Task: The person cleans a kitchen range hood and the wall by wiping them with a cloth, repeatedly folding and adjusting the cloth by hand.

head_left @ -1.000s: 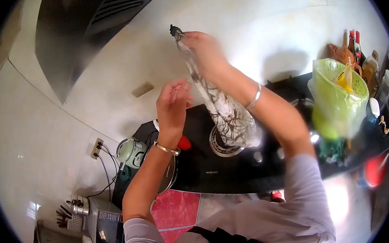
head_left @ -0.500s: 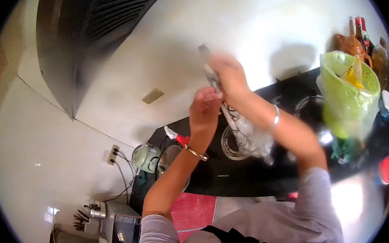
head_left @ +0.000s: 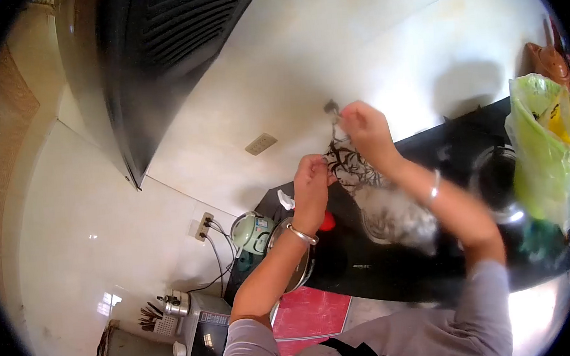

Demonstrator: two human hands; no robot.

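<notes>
A see-through, whitish plastic bag (head_left: 396,213) with dark, branch-like streaks hangs over the black stove top, blurred at its lower end. My left hand (head_left: 312,179) pinches its left edge near the top. Higher and to the right, my right hand (head_left: 367,130) has fingers closed on the upper part of the bag. A small dark tuft stands out above the right fingers. Whether the streaks are print or contents I cannot tell.
The stove (head_left: 351,269) holds a pan (head_left: 301,269) at left and a burner (head_left: 496,180) at right. A green plastic-lined container (head_left: 538,160) stands at the far right. Left are a pale green appliance (head_left: 252,232) and wall socket (head_left: 204,226). A range hood (head_left: 177,60) juts out above.
My hands have moved from close together at the bunched neck to farther apart. The bag's upper part is now spread out between them. The view has shifted, with the scene lower and farther right.
</notes>
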